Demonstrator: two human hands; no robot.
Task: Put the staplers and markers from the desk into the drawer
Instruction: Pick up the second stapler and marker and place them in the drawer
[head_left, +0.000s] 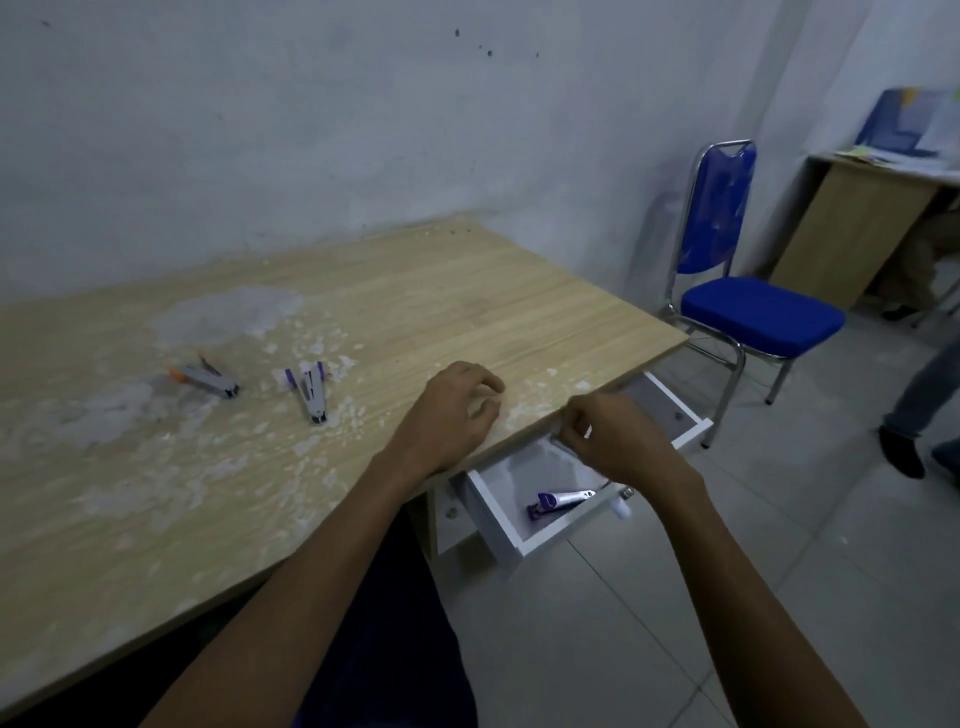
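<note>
Two grey staplers on the light wood-grain bench (467, 291), well apart from the right edge: orange-tipped stapler (205, 378) and purple-tipped stapler (310, 391) near each other. Purple-and-white stapler (558, 502) inside the open white drawer (550, 540) below the right edge. Left hand (451, 415) resting on the bench, fingers curled, empty. Right hand (615, 441) over the drawer, grip curled; contents cannot be told.

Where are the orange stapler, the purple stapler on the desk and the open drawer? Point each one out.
orange stapler (207, 378): head view, grey body.
purple stapler on the desk (312, 391): head view, grey top arm.
drawer (563, 525): head view, white front wall.
</note>
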